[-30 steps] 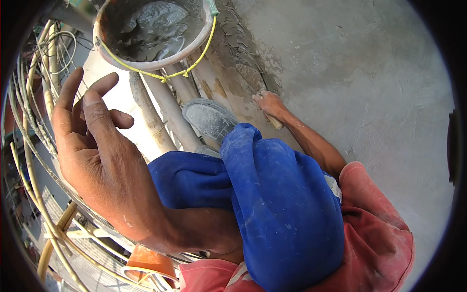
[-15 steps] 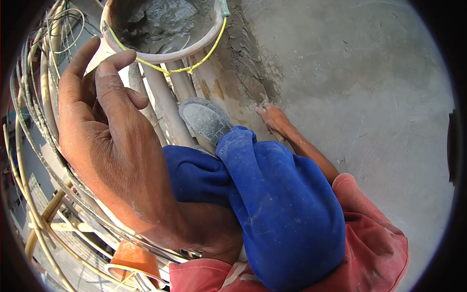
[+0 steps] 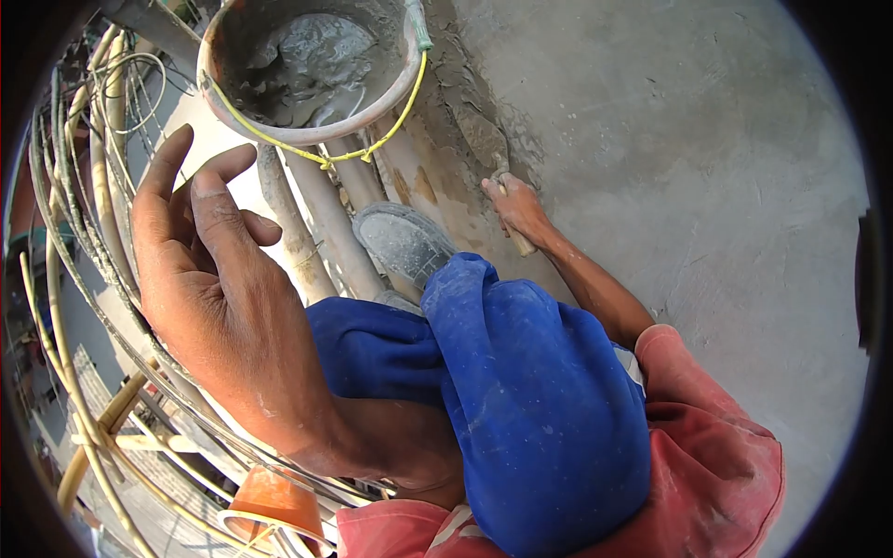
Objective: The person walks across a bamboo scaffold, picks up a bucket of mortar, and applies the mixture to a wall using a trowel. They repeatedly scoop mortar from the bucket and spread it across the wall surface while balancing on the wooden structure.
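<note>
- Against the frame before, my right hand (image 3: 519, 209) and the tool (image 3: 521, 244) in it sit closer to the bucket (image 3: 307, 137).
- My left hand (image 3: 233, 288) is lower in view; its fingertips no longer overlap the bucket's rim.
- I have my right fingers closed round the tool's handle, beside the wet mortar strip (image 3: 465, 88) on the grey surface (image 3: 698, 139), forearm reaching out past my blue-clad knee (image 3: 549, 400).
- My left hand is raised, wrist bent, fingers apart and curled, gripping nothing visible.

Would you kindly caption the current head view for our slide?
Right hand gripping a trowel at a grey plastered surface, open left hand raised near a bucket of mortar.
</note>
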The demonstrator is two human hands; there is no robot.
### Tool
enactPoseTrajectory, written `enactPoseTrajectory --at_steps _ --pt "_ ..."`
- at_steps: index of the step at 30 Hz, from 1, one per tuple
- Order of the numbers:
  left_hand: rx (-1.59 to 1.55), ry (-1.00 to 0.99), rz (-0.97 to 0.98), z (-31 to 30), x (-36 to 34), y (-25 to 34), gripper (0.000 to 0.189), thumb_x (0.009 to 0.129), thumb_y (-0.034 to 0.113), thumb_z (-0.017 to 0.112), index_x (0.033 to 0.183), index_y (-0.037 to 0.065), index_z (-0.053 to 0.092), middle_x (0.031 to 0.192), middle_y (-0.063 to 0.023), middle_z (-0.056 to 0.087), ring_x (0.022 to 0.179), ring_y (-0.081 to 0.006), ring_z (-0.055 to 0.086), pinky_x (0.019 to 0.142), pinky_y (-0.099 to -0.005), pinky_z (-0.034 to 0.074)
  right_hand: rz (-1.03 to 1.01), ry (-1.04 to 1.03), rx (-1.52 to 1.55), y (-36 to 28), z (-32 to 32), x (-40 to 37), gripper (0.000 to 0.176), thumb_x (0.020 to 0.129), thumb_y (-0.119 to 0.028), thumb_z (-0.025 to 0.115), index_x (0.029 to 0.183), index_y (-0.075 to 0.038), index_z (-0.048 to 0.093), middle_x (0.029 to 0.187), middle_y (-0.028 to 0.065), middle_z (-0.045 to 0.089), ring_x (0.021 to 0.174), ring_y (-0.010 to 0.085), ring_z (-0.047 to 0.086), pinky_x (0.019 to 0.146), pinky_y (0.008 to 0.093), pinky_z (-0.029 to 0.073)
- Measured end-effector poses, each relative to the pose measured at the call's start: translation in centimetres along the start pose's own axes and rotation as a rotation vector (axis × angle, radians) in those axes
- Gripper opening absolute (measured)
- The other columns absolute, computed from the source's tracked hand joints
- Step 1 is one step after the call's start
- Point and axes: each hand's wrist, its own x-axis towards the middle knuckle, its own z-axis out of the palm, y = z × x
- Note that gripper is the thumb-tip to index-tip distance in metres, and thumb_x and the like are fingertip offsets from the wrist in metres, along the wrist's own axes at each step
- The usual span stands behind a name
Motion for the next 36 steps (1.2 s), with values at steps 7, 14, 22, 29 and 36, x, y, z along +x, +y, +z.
enactPoseTrajectory --at_steps 7,14,22,29,36 --pt "-0.018 -0.003 -0.041 -0.3 -0.3 0.2 0.03 0.094 0.013 0.044 0.12 -0.002 0.049 0.097 -0.0076 0.064 0.061 -0.0033 0.044 0.052 -0.015 0.034 -0.171 0.28 -0.015 -0.2 -0.5 1.9 0.043 0.089 -0.039 0.047 0.087 0.004 0.048 0.071 0.0235 0.057 0.071 0.0359 0.06 0.066 0.0436 0.045" --pt "0.0 0.018 -0.08 0.5 -0.5 1.0 0.03 0.093 0.011 0.045 0.12 -0.003 0.049 0.093 -0.0088 0.063 0.061 -0.0052 0.044 0.057 -0.0176 0.037 -0.581 0.403 -0.057 -13.2 -8.2 -3.9 0.032 0.087 -0.032 0.051 0.1 -0.003 0.052 0.077 0.0226 0.059 0.077 0.0395 0.058 0.067 0.0434 0.045" --pt "0.004 0.048 -0.093 -0.2 -0.1 0.8 0.032 0.094 0.011 0.043 0.123 -0.004 0.045 0.094 -0.0093 0.062 0.062 -0.0054 0.045 0.057 -0.0176 0.038 -1.001 0.518 -1.12 -24.7 -3.5 5.5 0.011 0.073 -0.018 0.059 0.074 -0.013 0.069 0.076 0.0077 0.066 0.077 0.0212 0.064 0.062 0.0343 0.045" --pt "-0.03 0.071 -0.143 -0.4 0.2 0.3 0.032 0.094 0.011 0.044 0.122 -0.004 0.045 0.093 -0.009 0.062 0.061 -0.0053 0.044 0.057 -0.0178 0.038 -1.216 0.616 -1.119 -25.9 3.2 6.5 0.014 0.074 -0.017 0.055 0.073 -0.009 0.066 0.075 0.0096 0.061 0.078 0.0235 0.058 0.068 0.0363 0.041" --pt "0.002 0.091 -0.116 0.2 0.3 0.5 0.031 0.093 0.011 0.044 0.121 -0.003 0.046 0.089 -0.0077 0.062 0.06 -0.0058 0.044 0.057 -0.019 0.038 -1.114 0.485 -0.815 -23.1 1.7 4.0 0.017 0.077 -0.017 0.053 0.083 -0.013 0.068 0.083 0.0095 0.063 0.086 0.0231 0.059 0.074 0.0377 0.041"
